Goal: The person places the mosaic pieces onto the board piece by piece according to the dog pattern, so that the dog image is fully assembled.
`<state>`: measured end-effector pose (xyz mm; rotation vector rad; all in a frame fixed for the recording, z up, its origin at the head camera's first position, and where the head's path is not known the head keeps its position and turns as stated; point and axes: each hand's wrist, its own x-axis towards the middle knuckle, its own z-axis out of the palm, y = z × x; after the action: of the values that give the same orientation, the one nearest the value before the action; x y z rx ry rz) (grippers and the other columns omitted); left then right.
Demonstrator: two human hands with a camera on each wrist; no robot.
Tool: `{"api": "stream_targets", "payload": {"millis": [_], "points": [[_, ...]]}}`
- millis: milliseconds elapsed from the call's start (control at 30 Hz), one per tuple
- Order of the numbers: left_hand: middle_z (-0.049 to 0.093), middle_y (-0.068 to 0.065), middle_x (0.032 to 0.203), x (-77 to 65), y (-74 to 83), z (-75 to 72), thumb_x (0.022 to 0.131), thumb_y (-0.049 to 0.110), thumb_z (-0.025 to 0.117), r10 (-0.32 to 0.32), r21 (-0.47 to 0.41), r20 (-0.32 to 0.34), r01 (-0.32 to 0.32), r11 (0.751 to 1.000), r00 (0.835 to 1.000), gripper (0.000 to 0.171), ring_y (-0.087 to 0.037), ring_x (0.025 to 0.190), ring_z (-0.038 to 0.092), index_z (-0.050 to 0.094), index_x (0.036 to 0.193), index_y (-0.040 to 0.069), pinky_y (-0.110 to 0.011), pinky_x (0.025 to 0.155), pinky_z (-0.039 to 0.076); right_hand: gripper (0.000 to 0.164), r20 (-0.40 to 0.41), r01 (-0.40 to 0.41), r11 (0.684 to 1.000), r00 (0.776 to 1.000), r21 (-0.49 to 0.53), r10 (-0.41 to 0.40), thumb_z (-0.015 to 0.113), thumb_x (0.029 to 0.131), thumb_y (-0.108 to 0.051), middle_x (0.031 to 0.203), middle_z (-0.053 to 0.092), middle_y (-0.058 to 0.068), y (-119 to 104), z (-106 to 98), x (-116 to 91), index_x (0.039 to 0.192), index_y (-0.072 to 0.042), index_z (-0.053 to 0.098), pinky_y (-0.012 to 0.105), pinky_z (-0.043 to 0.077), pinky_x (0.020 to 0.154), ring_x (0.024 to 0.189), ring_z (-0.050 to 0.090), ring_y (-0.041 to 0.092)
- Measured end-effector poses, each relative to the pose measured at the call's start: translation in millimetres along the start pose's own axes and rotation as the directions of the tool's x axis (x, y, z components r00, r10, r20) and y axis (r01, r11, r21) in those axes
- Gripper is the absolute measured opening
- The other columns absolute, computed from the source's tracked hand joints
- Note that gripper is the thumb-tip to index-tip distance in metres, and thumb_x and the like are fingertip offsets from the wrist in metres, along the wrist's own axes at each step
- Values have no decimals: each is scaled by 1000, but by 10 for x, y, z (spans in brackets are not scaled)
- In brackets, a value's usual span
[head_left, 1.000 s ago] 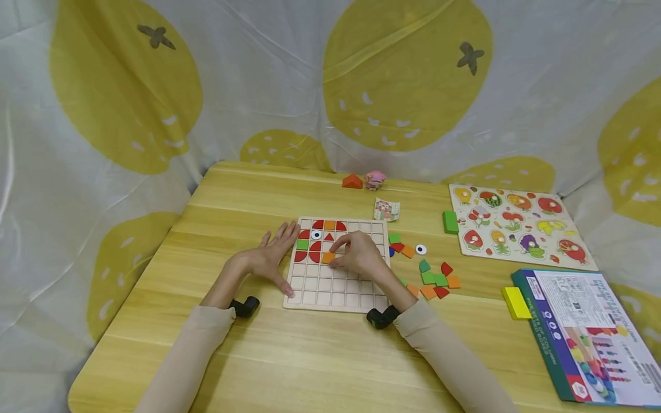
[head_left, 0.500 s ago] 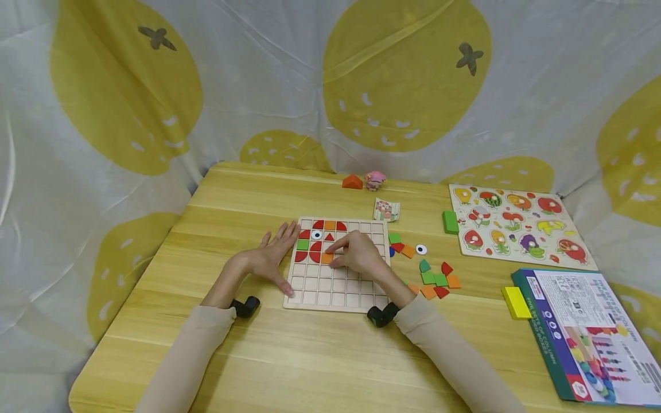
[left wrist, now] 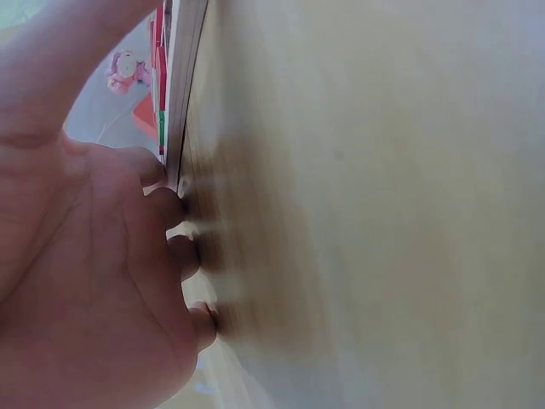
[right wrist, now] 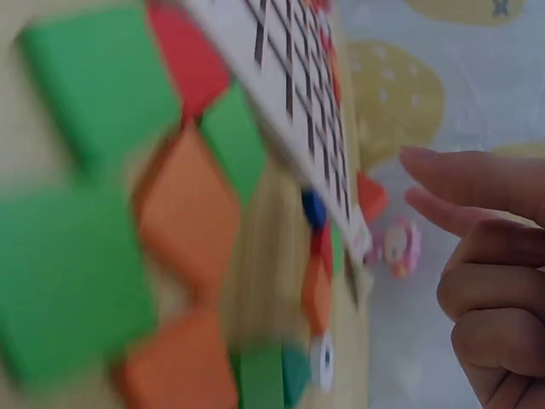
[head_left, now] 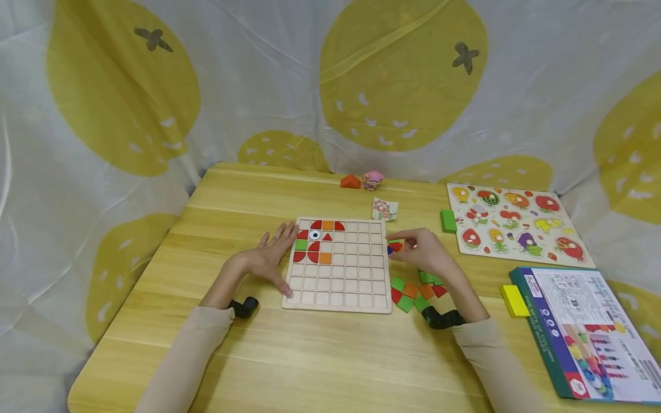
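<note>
Beige long sleeves, black wrist-mounted cams, prob. strapped on; bare hands.

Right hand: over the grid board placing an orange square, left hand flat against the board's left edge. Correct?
Not quite. The right hand is off the grid board, to its right, reaching into the loose pieces on the table; the head view shows it. The orange square already lies in the grid. The left hand does lie flat against the board's left edge.
</note>
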<state>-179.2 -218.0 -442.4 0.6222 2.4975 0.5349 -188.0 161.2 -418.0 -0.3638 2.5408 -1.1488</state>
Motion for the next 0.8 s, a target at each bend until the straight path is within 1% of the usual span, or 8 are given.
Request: {"api": "stream_targets", "payload": {"millis": [67, 167, 333, 467, 600, 733, 800], "points": [[-23, -14, 160, -5, -3, 0, 54, 56, 88, -1, 0, -1, 1, 1000, 1000, 150, -37, 148, -20, -13, 154, 7, -66, 116, -10, 40, -11, -4, 1000, 1000, 10, 5, 75, 83, -17, 58, 36, -1, 157, -112, -67, 121, -9, 67, 23, 26, 43, 48, 30, 12], [-22, -14, 161, -10, 3, -3, 53, 56, 88, 0, 2, -3, 0, 1000, 1000, 151, -37, 148, -20, -12, 154, 7, -66, 116, -9, 39, -25, -34, 999, 999, 21, 34, 75, 83, -15, 58, 36, -1, 339, -229, -129, 121, -8, 67, 24, 28, 42, 46, 30, 11], [-22, -13, 161, -11, 21, -9, 53, 56, 88, 0, 6, -5, 0, 1000, 1000, 151, -37, 149, -20, -11, 154, 7, -65, 116, -9, 35, -46, -49, 999, 998, 0, 49, 74, 84, -15, 58, 34, -2, 490, -302, -150, 118, -7, 69, 25, 27, 42, 46, 30, 11], [-23, -14, 161, -15, 13, 1, 53, 55, 88, 0, -2, -1, 0, 1000, 1000, 150, -37, 148, -20, -12, 154, 6, -65, 116, -10, 36, -23, -49, 998, 999, 27, 49, 76, 82, -13, 56, 31, -2, 506, -264, -89, 116, -5, 69, 24, 25, 42, 46, 26, 10], [-23, -15, 160, 0, 6, 11, 54, 55, 88, 6, -7, -5, -6, 1000, 1000, 150, -38, 148, -19, -13, 154, 6, -66, 115, -9, 36, -3, -75, 996, 997, 49, 76, 78, 80, -15, 54, 31, -4, 470, -174, 42, 114, -7, 71, 23, 25, 42, 47, 26, 10], [-23, -15, 160, -7, 9, 2, 54, 54, 88, 8, -11, -10, -9, 1000, 1000, 150, -38, 148, -19, -12, 153, 5, -67, 115, -8, 30, -36, -106, 993, 994, 42, 108, 81, 77, -18, 53, 33, -4, 411, -74, 179, 105, -9, 74, 22, 24, 43, 46, 28, 12], [-23, -15, 160, -16, 13, -2, 54, 54, 88, 7, -13, -6, -7, 1000, 1000, 150, -38, 148, -19, -13, 153, 5, -67, 115, -9, 27, -62, -105, 994, 992, 27, 107, 82, 76, -19, 52, 35, -4, 387, -38, 226, 99, -8, 74, 22, 25, 44, 46, 31, 12]]}}
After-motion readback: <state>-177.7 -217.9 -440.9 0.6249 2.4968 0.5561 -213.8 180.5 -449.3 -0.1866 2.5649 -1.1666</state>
